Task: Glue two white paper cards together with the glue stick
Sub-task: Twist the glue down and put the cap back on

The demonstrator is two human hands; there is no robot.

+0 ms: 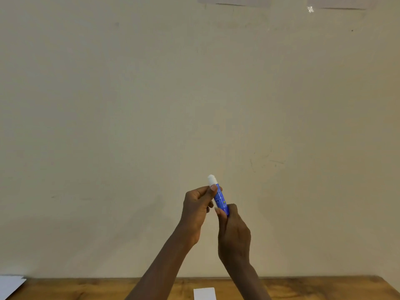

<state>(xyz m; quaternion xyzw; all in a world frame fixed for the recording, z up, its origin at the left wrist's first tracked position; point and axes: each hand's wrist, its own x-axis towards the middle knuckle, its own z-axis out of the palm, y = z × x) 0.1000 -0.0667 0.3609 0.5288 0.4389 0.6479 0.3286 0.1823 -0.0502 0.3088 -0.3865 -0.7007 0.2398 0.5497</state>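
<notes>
Glue stick (pixel 218 195): blue barrel, white top end, held up in front of the wall (pixel 129 105), tilted with the top leaning left. Left hand (pixel 198 210): grip closed on the upper barrel just below the white end. Right hand (pixel 232 230): grip closed around the base. One white paper card (pixel 204 293) lies flat on the wooden desk (pixel 313 289) below, between the forearms. White sheet (pixel 10 285) at the desk's left edge.

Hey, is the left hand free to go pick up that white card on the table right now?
Probably not yet: the left hand is gripping the glue stick near its white end, well above the white card, with the right hand holding the base.
</notes>
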